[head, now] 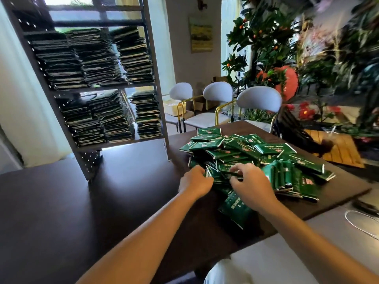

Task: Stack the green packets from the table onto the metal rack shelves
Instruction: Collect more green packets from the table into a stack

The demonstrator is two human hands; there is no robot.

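left hand, right hand pinching green packets | chairs behind table

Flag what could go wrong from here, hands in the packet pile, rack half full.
1. Both hands, left hand and right hand, dig into the loose pile of packets; a pull could slide neighbours off the table edge, where one packet already lies near the edge.
2. The stacks on the rack look tall and uneven; adding more may topple them.
3. Grabbing a mixed handful likely gives a misaligned bundle.
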